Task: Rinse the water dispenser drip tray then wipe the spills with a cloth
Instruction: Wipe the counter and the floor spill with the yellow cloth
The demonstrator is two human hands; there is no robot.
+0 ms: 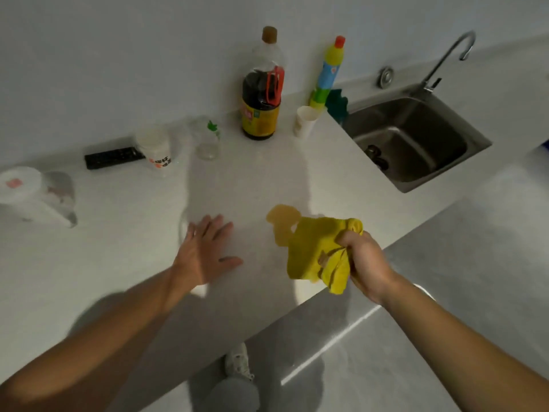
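A yellowish spill lies on the white countertop near its front edge. My right hand grips a bunched yellow cloth, which hangs just right of the spill and overlaps its edge. My left hand rests flat on the counter with fingers spread, left of the spill and holding nothing. A steel sink with a curved tap sits at the back right. No drip tray is visible.
Along the wall stand a dark sauce bottle, a yellow cleaner bottle, a paper cup, a clear glass, a white jar and a black remote. A white appliance sits far left. A green rag lies by the sink.
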